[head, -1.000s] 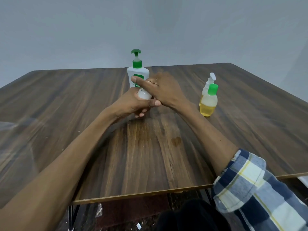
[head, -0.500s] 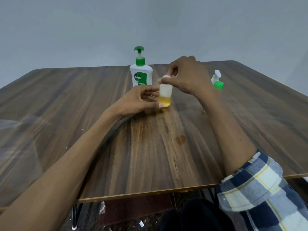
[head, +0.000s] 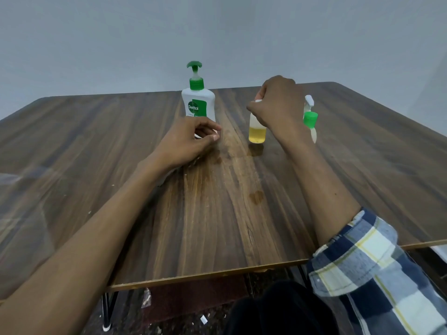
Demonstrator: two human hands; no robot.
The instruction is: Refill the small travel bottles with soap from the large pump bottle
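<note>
Moved since half a second ago: small bottle now set down on the table to the right of the pump bottle, no longer held up between both hands; left hand drawn back from it.
Hands: two, both bare, forearms reaching over the near table edge.
Right hand (head: 275,105): fingers curled over the top of the small travel bottle (head: 257,131), pinching its white cap from above.
Left hand (head: 191,139): apart from the bottle, fingers loosely curled, thumb and fingertips close together, holding nothing visible, low over the table just in front of the pump bottle.
Large pump bottles: one, white with green pump head and green label (head: 198,100), upright near the far middle of the table.
Small bottles: three counted. One under the right hand, upright, clear, roughly a third full of yellow liquid. One with a green cap (head: 310,120), partly hidden behind the right wrist. One with a white spray top (head: 309,102) just behind the green-capped one; contents of these two not visible.
Table (head: 121,165): one, dark wood grain, a few small wet spots in the middle.
Sleeve (head: 367,262): one, plaid blue, white and yellow, rolled up on the right arm.
</note>
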